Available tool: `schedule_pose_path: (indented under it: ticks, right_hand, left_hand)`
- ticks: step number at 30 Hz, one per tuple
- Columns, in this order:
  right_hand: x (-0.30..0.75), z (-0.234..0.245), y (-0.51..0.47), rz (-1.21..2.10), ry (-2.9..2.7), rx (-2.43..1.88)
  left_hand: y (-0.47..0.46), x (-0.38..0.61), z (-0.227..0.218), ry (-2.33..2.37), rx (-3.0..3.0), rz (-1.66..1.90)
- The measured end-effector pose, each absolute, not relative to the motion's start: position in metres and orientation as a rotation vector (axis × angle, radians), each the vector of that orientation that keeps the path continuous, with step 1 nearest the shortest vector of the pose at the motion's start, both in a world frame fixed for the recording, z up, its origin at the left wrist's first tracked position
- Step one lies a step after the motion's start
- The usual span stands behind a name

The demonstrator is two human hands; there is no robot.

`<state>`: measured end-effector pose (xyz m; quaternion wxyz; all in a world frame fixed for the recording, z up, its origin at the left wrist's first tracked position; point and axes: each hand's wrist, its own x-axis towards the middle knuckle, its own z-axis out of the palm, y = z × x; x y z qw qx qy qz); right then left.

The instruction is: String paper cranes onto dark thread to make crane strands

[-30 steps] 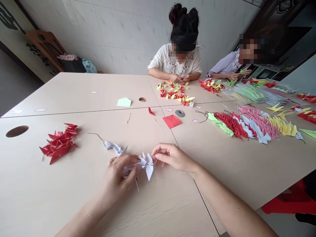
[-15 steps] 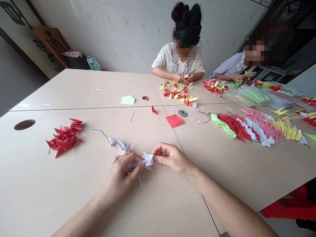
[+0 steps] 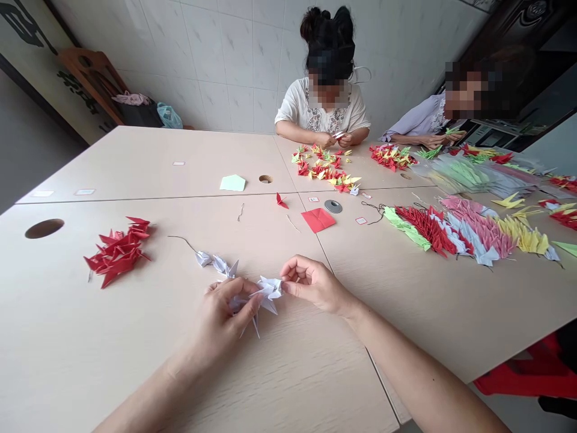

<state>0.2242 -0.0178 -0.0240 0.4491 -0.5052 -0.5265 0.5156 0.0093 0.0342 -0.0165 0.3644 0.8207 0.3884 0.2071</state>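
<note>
A string of white paper cranes [image 3: 220, 265] lies across the table in front of me, with a dark thread running out at its far left end. My left hand [image 3: 228, 310] is closed around the near part of the string, thumb and fingers pinching the folded paper. Touching the right end of the last white crane [image 3: 270, 288], my right hand [image 3: 311, 282] pinches with thumb and forefinger, its other fingers curled. Whether a thread is between those fingertips is too small to see.
Red paper cranes [image 3: 119, 249] lie at left. Ahead are a red paper square [image 3: 318, 221], a metal ring [image 3: 333, 206] and a green paper piece [image 3: 232, 183]. Strung coloured cranes [image 3: 455, 228] lie at right. Two people [image 3: 322, 114] sit across the table, hands on small paper pieces.
My right hand has shifted very slightly, still at the end of the white crane. The left hand keeps its hold. The person opposite has moved a little to the left in view.
</note>
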Motion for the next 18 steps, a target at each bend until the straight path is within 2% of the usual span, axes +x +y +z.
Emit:
schedule_pose_path:
  ticks: [18]
  right_hand:
    - [0.2297, -0.0176, -0.0183, 1.242, -1.316, -1.333]
  left_hand:
    - [0.0346, 0.0076, -0.0231, 1.002, 2.269, 0.556]
